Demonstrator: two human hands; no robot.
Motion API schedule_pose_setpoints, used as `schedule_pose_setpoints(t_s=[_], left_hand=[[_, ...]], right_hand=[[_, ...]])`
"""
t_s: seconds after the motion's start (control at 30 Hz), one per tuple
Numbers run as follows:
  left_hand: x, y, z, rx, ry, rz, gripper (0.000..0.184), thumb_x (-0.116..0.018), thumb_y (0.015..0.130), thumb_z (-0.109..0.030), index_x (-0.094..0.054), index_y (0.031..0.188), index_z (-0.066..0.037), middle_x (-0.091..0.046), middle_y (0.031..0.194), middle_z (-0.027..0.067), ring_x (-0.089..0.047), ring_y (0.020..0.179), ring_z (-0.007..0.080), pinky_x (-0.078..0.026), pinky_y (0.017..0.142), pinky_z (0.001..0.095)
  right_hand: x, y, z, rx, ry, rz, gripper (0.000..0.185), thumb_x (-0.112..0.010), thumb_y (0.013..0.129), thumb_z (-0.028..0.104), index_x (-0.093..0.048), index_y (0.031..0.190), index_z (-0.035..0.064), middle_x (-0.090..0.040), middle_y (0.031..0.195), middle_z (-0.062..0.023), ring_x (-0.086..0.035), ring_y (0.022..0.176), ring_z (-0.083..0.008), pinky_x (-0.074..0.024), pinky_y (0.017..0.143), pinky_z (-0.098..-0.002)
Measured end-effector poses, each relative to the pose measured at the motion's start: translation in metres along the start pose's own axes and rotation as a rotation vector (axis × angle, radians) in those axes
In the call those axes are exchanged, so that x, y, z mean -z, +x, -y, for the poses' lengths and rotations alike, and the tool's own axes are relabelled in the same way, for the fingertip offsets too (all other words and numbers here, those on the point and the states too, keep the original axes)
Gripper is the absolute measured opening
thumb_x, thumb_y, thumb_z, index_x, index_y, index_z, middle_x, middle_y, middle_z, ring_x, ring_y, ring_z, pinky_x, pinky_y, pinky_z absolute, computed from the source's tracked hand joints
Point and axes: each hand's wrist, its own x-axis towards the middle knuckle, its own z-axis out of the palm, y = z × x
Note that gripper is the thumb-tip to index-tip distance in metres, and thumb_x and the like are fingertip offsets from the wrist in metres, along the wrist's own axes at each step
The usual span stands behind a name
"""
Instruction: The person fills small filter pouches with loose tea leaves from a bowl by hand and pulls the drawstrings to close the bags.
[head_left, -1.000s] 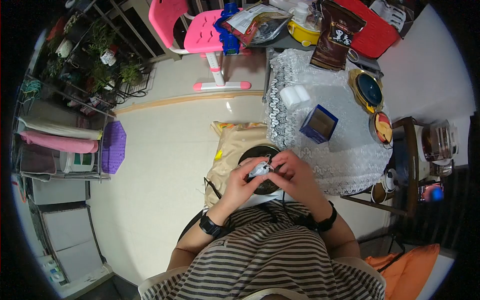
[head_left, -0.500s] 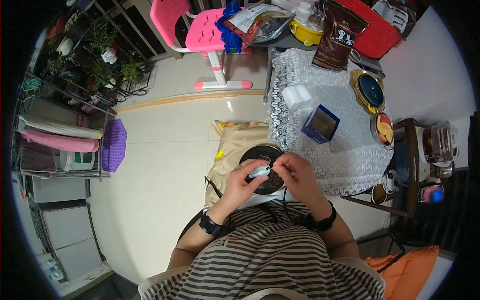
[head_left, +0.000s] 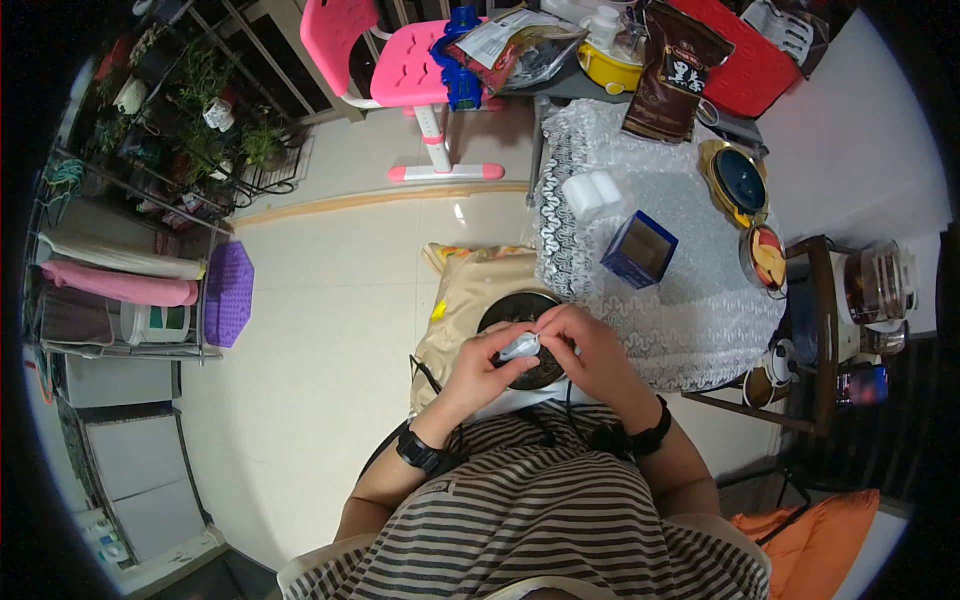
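Note:
My left hand (head_left: pixel 488 368) is closed around a small white pouch (head_left: pixel 521 347) and holds it in front of my waist. The pouch is filled out and its mouth points toward my right hand. My right hand (head_left: pixel 582 345) pinches at that mouth with thumb and forefinger, touching my left fingertips. Below both hands sits a round dark bowl (head_left: pixel 517 303) with dark loose bits in it, partly hidden by the hands. It rests on a beige cloth (head_left: pixel 455 290) over my lap.
On the lace-covered table (head_left: pixel 690 340) at my right stand an open blue box (head_left: pixel 640 250), white folded packs (head_left: pixel 592 194), a brown printed bag (head_left: pixel 677 75) and a fruit bowl (head_left: pixel 765 258). A pink chair (head_left: pixel 415 65) is ahead; a rack (head_left: pixel 130 350) stands left.
My right fingers have closed in on the pouch's mouth, nearer my left hand. The thin loop that showed above the pouch is now hidden.

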Motion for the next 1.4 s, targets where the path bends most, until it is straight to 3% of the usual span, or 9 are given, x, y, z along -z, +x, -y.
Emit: schedule_pose_setpoints(t_s=[0.13, 0.33, 0.53, 0.6, 0.63, 0.77, 0.83, 1.03, 1.4], left_hand=[[0.002, 0.0, -0.007, 0.037, 0.068, -0.019, 0.039, -0.072, 0.08, -0.005, -0.062, 0.117, -0.003, -0.064, 0.099, 0.0111, -0.061, 0.093, 0.0224, -0.047, 0.081, 0.0292], [0.003, -0.001, 0.001, 0.068, 0.15, 0.008, 0.04, -0.072, 0.079, -0.005, -0.063, 0.118, -0.002, -0.064, 0.111, 0.012, -0.061, 0.099, 0.0226, -0.047, 0.087, 0.0306], [0.005, 0.004, -0.006, -0.156, 0.112, 0.081, 0.041, -0.069, 0.084, -0.007, -0.06, 0.123, -0.004, -0.065, 0.112, 0.0115, -0.06, 0.108, 0.0217, -0.047, 0.092, 0.0311], [0.007, 0.005, -0.004, 0.146, -0.486, 0.145, 0.039, -0.066, 0.088, -0.005, -0.057, 0.126, -0.003, -0.066, 0.114, 0.008, -0.06, 0.107, 0.0158, -0.047, 0.092, 0.0296], [0.008, 0.008, -0.01, 0.224, -0.402, 0.12, 0.03, -0.065, 0.089, -0.004, -0.062, 0.119, -0.001, -0.066, 0.11, 0.0059, -0.061, 0.1, 0.011, -0.049, 0.087, 0.0264], [0.006, 0.013, 0.0, 0.191, -0.277, 0.159, 0.021, -0.066, 0.088, -0.002, -0.066, 0.109, 0.002, -0.066, 0.108, 0.0064, -0.061, 0.096, 0.0113, -0.049, 0.087, 0.0251], [0.001, 0.014, 0.002, 0.128, -0.321, 0.069, 0.01, -0.068, 0.087, -0.005, -0.07, 0.096, 0.001, -0.066, 0.095, 0.0041, -0.061, 0.085, 0.009, -0.049, 0.078, 0.0237], [0.002, 0.015, 0.0, 0.171, -0.347, -0.051, 0.01, -0.07, 0.085, -0.004, -0.07, 0.093, 0.001, -0.067, 0.091, 0.003, -0.06, 0.083, 0.0082, -0.049, 0.076, 0.0232], [0.004, 0.01, 0.0, 0.337, -0.453, -0.111, 0.01, -0.072, 0.084, -0.005, -0.071, 0.091, 0.002, -0.069, 0.09, 0.0027, -0.06, 0.082, 0.0078, -0.048, 0.076, 0.0222]], right_hand=[[0.006, 0.0, 0.002, -0.131, -0.051, 0.058, 0.007, -0.058, 0.089, 0.006, -0.052, 0.092, 0.0037, -0.06, 0.086, -0.0133, -0.061, 0.078, -0.0313, -0.0486, 0.069, -0.0383], [0.006, -0.001, 0.002, -0.104, -0.016, -0.022, 0.007, -0.057, 0.089, 0.006, -0.051, 0.091, 0.0027, -0.059, 0.084, -0.0135, -0.06, 0.077, -0.0322, -0.0481, 0.069, -0.0388], [0.005, 0.001, -0.001, -0.019, -0.042, -0.038, 0.007, -0.057, 0.09, 0.007, -0.053, 0.092, 0.0027, -0.059, 0.085, -0.013, -0.06, 0.077, -0.0319, -0.0483, 0.069, -0.0383], [0.007, 0.003, 0.001, -0.018, -0.04, -0.015, 0.007, -0.057, 0.09, 0.008, -0.053, 0.092, 0.0027, -0.059, 0.085, -0.0128, -0.06, 0.077, -0.0318, -0.0484, 0.069, -0.0383], [0.008, 0.004, 0.002, -0.016, -0.037, 0.011, 0.007, -0.058, 0.089, 0.008, -0.054, 0.092, 0.0027, -0.059, 0.085, -0.0127, -0.06, 0.077, -0.0316, -0.0484, 0.068, -0.0383], [0.005, 0.004, 0.003, 0.002, -0.007, -0.024, 0.008, -0.058, 0.089, 0.009, -0.054, 0.091, 0.0025, -0.059, 0.085, -0.0127, -0.059, 0.077, -0.0314, -0.0482, 0.068, -0.038], [0.005, 0.003, 0.003, -0.007, 0.001, -0.041, 0.007, -0.061, 0.088, 0.008, -0.056, 0.089, 0.0025, -0.059, 0.085, -0.0112, -0.059, 0.073, -0.0274, -0.0481, 0.066, -0.0355], [0.015, 0.001, 0.007, 0.003, -0.033, -0.157, 0.007, -0.064, 0.085, 0.002, -0.058, 0.089, 0.0028, -0.061, 0.086, -0.0071, -0.058, 0.069, -0.0161, -0.0469, 0.063, -0.0274], [0.007, -0.009, 0.002, -0.219, 0.239, -0.18, 0.01, -0.065, 0.086, 0.006, -0.06, 0.094, 0.0043, -0.06, 0.079, -0.0041, -0.055, 0.067, -0.0106, -0.0447, 0.06, -0.0254]])
